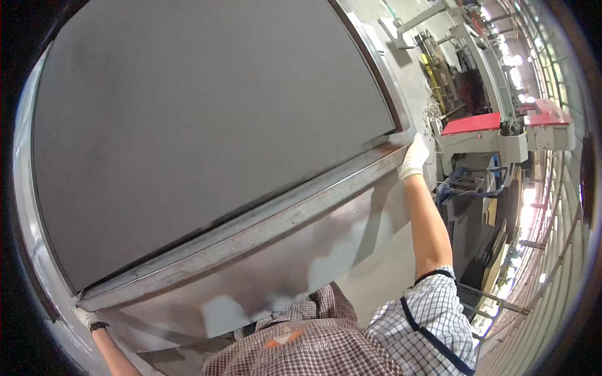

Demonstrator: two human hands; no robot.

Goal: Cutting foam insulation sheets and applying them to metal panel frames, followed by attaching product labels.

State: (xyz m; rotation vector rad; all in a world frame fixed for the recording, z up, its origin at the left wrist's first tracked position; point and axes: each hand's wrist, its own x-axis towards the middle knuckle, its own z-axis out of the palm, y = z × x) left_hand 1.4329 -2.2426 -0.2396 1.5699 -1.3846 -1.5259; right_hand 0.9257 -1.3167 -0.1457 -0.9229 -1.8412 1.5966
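Observation:
A long grey metal bar (251,235) runs slantwise along the near edge of a wide, flat dark-grey panel (200,119). My right hand (414,157), in a white glove, grips the bar's right end at the frame corner. At the far lower left, my left hand (85,317), also white-gloved with a dark band at the wrist, holds the left end. Its fingers show only in part. The panel lies inside a metal frame (376,59), a narrow dark gap separating it from the bar.
Below the bar, a shiny metal side plate (282,276) faces my checked apron (295,351). To the right stand a grey machine frame with a red panel (471,124), a blue metal rack (470,182) and loose cables on the floor. A slatted wall (558,250) curves behind them.

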